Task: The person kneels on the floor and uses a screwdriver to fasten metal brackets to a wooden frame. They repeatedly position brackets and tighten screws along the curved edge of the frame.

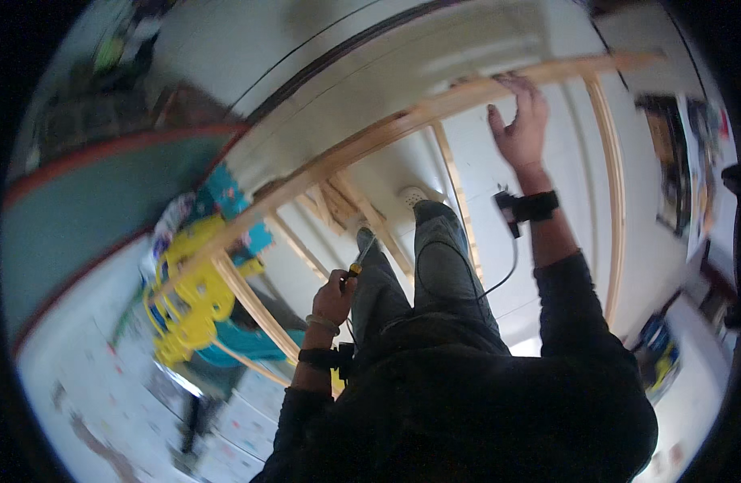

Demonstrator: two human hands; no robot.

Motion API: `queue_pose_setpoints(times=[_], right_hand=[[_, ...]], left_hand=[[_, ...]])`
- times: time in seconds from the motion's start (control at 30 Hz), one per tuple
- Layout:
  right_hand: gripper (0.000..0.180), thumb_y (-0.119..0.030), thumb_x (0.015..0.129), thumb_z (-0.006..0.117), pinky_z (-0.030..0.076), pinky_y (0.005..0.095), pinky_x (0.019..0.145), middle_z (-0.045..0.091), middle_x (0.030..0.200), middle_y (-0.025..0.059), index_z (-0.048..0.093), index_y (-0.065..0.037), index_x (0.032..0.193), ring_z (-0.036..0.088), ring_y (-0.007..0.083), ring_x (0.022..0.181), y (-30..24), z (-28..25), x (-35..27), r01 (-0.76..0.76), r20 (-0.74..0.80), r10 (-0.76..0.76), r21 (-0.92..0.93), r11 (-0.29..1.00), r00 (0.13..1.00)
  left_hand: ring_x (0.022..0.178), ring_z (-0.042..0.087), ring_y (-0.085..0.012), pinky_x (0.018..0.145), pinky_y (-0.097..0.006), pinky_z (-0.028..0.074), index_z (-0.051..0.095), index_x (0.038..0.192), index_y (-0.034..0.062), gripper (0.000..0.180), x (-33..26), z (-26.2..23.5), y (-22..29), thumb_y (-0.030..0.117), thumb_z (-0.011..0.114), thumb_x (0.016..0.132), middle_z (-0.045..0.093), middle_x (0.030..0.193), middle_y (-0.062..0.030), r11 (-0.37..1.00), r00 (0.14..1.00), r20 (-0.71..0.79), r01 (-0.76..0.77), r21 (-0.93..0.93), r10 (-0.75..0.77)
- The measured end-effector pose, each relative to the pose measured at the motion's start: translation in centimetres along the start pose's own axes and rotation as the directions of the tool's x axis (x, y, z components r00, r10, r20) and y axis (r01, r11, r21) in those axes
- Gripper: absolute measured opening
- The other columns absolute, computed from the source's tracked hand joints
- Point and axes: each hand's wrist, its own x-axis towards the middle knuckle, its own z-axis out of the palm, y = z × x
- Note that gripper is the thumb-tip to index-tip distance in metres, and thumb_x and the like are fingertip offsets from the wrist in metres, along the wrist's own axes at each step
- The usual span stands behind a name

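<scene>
One screwdriver [355,270]: yellow/blk handle, lower ctr of pic, in my L hand [332,301]; thin shaft points up & a bit R, away from me.
L hand: clenched round the handle, knuckles up, held just L of my legs [386,278]; clear of the wood as far as I can tell.
Timber frame [362,146]: light wood, spans most of the mid pic, upper R down to mid L.
Long rail [435,107]: far side of it; long axis runs on a slant, low at L, high at R. From L hand it lies up-pic, well apart; the shaft aims roughly its way, but steeper than the rail.
R hand [522,133]: upper R, much nearer the rail than L; not clenched, thumb spread, fingers laid over the rail near its R end. Blurry, so can't tell how hard they press.
R crosspiece [617,185]: drops from the rail's R end, down-pic, to the R of my R forearm.
Wrists: blk strap w/ small device on each; thin cable [507,278] hangs by R one.
Mid L: yellow plastic thing [197,294] under the rail's L end, teal mat [233,193] just above.
</scene>
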Motion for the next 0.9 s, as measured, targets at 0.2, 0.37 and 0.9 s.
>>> queue_pose_setpoints(times=[0.2, 0.37, 0.9], right_hand=[[0.024, -0.017, 0.086, 0.057, 0.046, 0.0293, 0.081, 0.062, 0.096, 0.0091, 0.056, -0.003, 0.106, 0.059, 0.018, 0.092, -3.5, 7.4, -19.5, -0.799, 0.616, 0.568, 0.18, 0.573, 0.546], [0.041, -0.037, 0.091, 0.048, 0.042, 0.0291, 0.078, 0.059, 0.108, 0.0055, 0.05, -0.009, 0.121, 0.057, 0.0161, 0.098, -7.4, 14.6, -29.0, -0.872, 0.909, 0.362, 0.338, -0.355, 0.205], [0.037, -0.032, 0.087, 0.051, 0.048, 0.0407, 0.071, 0.064, 0.078, 0.0184, 0.058, 0.004, 0.088, 0.063, 0.0311, 0.075, -0.4, 32.4, -23.3, -0.938, 0.741, 0.644, 0.33, -0.101, 0.191]], left_hand=[[0.06, 0.063, -0.0216, 0.055, -0.033, 0.049, 0.05, 0.102, 0.005, 0.029, 10.6, 1.3, 0.2, 0.032, 0.048, 0.092, 0.063, 0.068, -0.0101, 0.98, 0.96, 0.242, -0.104, -0.169, 0.144], [0.07, 0.061, -0.0277, 0.063, -0.039, 0.047, 0.046, 0.106, 0.0046, 0.027, 20.2, 7.0, -0.5, 0.026, 0.049, 0.091, 0.062, 0.078, -0.0122, 0.911, 0.896, 0.164, -0.403, -0.083, 0.412], [0.111, 0.052, -0.0214, 0.091, -0.032, 0.043, 0.042, 0.122, 0.0003, 0.04, 34.1, 18.0, -0.3, 0.004, 0.056, 0.085, 0.053, 0.118, -0.0144, 0.851, 0.909, 0.091, -0.34, -0.399, 0.406]])
